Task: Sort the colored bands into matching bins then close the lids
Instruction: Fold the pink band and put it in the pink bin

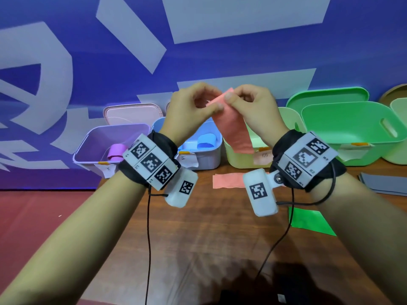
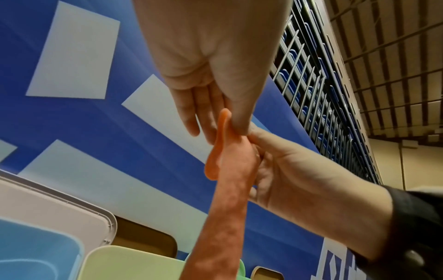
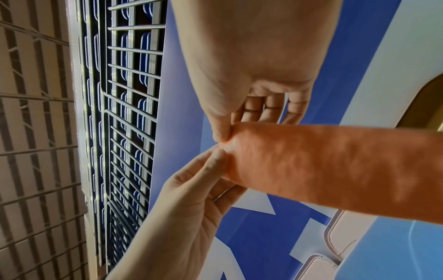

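Two hands: both yours, raised above the bins, meeting at the top end of one salmon band [image 1: 231,126]
Left hand [image 1: 190,111]: thumb and forefinger pinch the band's upper edge; the other fingers curl loosely behind
Right hand [image 1: 253,106]: pinches the same edge just beside the left, thumb tip on the near face
Why held so: both pinches sit at one end, so you look to be starting a fold or roll there before binning; the rest is left to hang free
Band position: in the air, its tail dangling in front of the pale yellow-green bin [image 1: 242,160], not touching the tabletop [image 1: 209,227]
Band look: thin, flat, matte salmon-orange, limp, slightly mottled up close; the top end curls over in the left wrist view
Still loose: a second salmon band [image 1: 226,181] and a green band [image 1: 310,223] lie flat on the tabletop
Already binned: a purple roll in the purple bin [image 1: 88,148], a blue roll in the blue bin [image 1: 209,159]
Lids: all open, propped behind
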`<state>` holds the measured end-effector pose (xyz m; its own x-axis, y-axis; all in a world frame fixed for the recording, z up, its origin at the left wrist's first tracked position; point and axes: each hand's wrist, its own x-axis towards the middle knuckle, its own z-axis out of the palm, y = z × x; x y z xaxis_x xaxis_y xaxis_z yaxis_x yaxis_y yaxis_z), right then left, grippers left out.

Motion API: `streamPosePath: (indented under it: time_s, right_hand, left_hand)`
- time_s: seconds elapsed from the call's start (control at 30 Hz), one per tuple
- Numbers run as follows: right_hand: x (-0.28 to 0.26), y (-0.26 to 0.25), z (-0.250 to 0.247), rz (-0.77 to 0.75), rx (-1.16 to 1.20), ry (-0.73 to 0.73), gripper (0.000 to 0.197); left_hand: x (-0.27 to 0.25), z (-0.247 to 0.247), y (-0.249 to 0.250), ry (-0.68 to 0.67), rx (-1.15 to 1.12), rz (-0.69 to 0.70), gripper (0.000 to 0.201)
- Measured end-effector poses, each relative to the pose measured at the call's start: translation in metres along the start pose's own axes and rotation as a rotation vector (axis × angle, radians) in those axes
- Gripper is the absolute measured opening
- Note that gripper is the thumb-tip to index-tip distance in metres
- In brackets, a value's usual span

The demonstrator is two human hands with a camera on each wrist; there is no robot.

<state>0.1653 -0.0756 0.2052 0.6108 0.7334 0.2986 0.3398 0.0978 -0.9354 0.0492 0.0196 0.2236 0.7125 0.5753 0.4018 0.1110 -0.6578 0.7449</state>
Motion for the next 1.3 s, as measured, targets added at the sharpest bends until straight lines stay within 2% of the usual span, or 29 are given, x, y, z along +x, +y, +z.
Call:
streamPosePath:
  time_s: [0.2,0.3,0.4,0.47,0.53,0.7,0.9,1.0,1.07,1.3]
  right_hand:
    - [-0.001,0.001,0.0,0.013,-0.011,0.028,0.022]
    - [-0.003,0.002,-0.002,0.016,0.032,0.029,0.012]
    - [-0.003,0.005,-0.003,0.057,0.061,-0.06,0.027]
    - [-0.005,0.003,-0.001,0.084,0.12,-0.131,0.028]
    - [-0.006,0.001,0.001,0.093,0.139,-0.156,0.025]
    - [-0.009,0.0,0.008,0.08,0.091,-0.106,0.024]
    - [-0.009,0.001,0.016,0.162,-0.066,-0.054,0.042]
    - [-0.012,-0.004,0.014,0.095,-0.075,-0.024,0.031]
    - [-0.012,-0.005,0.012,0.067,-0.092,-0.014,0.027]
    - [-0.006,0.002,0.006,0.078,-0.173,-0.007,0.022]
  left_hand:
    - [0.002,-0.001,0.006,0.052,0.074,-0.009,0.009]
    - [0.005,-0.006,0.007,0.041,-0.068,-0.109,0.015]
    - [0.005,-0.011,0.011,-0.022,-0.256,-0.222,0.016]
    - [0.005,-0.013,0.013,-0.014,-0.296,-0.269,0.013]
    - [0.005,-0.014,0.013,0.018,-0.325,-0.308,0.012]
    - [0.003,-0.014,0.008,0.067,-0.368,-0.352,0.012]
    - [0.0,0.003,-0.001,0.265,-0.412,-0.459,0.016]
    - [-0.002,0.007,-0.004,0.338,-0.374,-0.453,0.012]
    - [-0.005,0.007,-0.005,0.326,-0.342,-0.418,0.007]
    - [-0.006,0.004,-0.001,0.289,-0.284,-0.399,0.009]
